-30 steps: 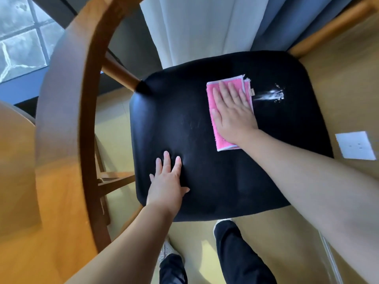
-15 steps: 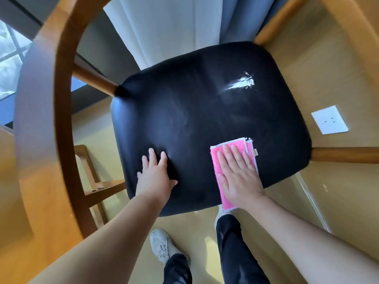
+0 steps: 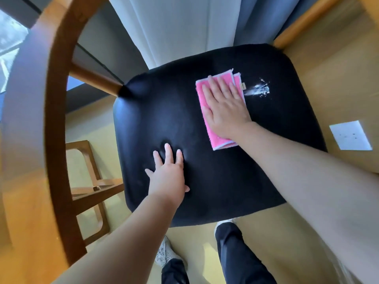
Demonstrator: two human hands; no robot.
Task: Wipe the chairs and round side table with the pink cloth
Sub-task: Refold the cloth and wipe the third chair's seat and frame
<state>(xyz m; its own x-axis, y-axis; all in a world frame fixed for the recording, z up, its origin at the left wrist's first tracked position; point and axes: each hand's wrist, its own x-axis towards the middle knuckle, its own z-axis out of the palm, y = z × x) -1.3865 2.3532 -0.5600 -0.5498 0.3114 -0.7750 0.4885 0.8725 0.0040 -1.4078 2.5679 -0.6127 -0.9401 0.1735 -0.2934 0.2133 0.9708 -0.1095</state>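
A chair with a black padded seat [image 3: 235, 177] and a curved wooden backrest [image 3: 55, 111] fills the view from above. My right hand [image 3: 224, 107] presses flat on the folded pink cloth [image 3: 215, 138], which lies on the far right part of the seat. Just right of the cloth is a white smear [image 3: 257, 90] on the black seat. My left hand [image 3: 168, 173] lies flat on the seat's near left part, fingers spread, holding nothing.
White and blue curtains [image 3: 184, 27] hang behind the chair. A white floor outlet plate [image 3: 349, 135] sits at the right. A wooden rail [image 3: 303, 21] crosses the top right. My legs and shoes [image 3: 170, 255] stand at the seat's near edge.
My right hand slid the pink cloth from the seat's near edge back to the far side beside the white smear. My left hand stayed planted on the seat.
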